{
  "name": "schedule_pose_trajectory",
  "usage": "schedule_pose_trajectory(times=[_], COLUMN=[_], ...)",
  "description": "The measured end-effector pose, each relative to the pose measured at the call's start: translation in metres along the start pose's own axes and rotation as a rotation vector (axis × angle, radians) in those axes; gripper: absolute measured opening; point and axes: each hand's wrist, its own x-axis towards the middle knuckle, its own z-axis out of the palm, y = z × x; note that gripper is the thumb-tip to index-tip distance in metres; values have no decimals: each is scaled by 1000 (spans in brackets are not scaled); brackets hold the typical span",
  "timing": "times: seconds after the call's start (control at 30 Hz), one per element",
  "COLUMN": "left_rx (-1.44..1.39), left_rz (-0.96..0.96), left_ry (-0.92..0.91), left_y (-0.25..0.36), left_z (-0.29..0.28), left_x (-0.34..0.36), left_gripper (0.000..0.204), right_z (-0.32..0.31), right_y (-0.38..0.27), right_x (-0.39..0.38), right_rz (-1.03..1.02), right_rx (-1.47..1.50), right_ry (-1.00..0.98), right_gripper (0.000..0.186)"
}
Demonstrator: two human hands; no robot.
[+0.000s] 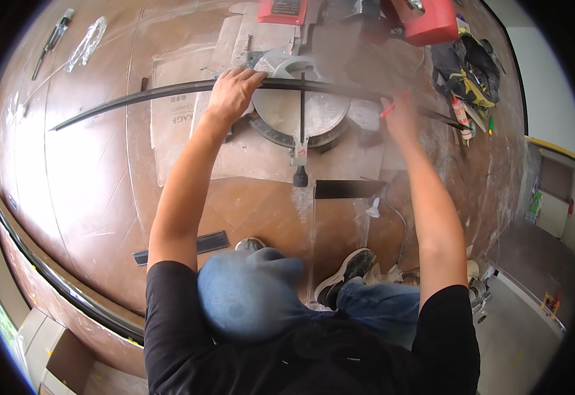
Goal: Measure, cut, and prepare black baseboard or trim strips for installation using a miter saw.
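A long dark trim strip (149,97) lies across the round bed of a miter saw (281,108), its left end reaching far out over the floor covering. My left hand (233,93) is closed over the strip just left of the saw's turntable. Near the strip's right part is my right hand (402,118), blurred, with a thin red pencil-like stick (387,110) between its fingers. Whether that hand also touches the strip is hard to make out. The saw's handle with a black knob (300,176) points toward me.
Flattened cardboard (189,151) lies under the saw. Short dark offcuts (347,189) (212,241) rest nearer my feet. A tool bag (468,69) and a white-and-red tube (460,115) are at the right. Red cases (429,23) stand behind. A cable (402,224) runs along the floor.
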Motion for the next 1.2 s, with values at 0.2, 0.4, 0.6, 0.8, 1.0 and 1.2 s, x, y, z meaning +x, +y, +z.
schedule_pose_trajectory(times=[0.2,0.4,0.6,0.8,1.0,1.2], left_rx=[-24,-104,-132,-89,-90,-56], left_rz=[-30,-14,1,35,22,-37], left_ry=[-45,-28,10,-9,-9,10], left_y=[-7,-1,-5,-8,1,-9], left_z=[-7,-3,2,0,-1,9], left_x=[2,8,7,12,16,8], left_gripper=[32,25,20,21,23,25], right_z=[-62,-188,-198,-182,-174,-188], right_y=[-12,-99,-169,-161,-170,-185], right_x=[77,203,215,129,87,74], right_rz=[259,450,412,356,341,323], right_rx=[313,1154,934,1226,1240,1237], right_ry=[327,65,-316,-198,-80,-32], right_gripper=[38,47,36,23,28,31])
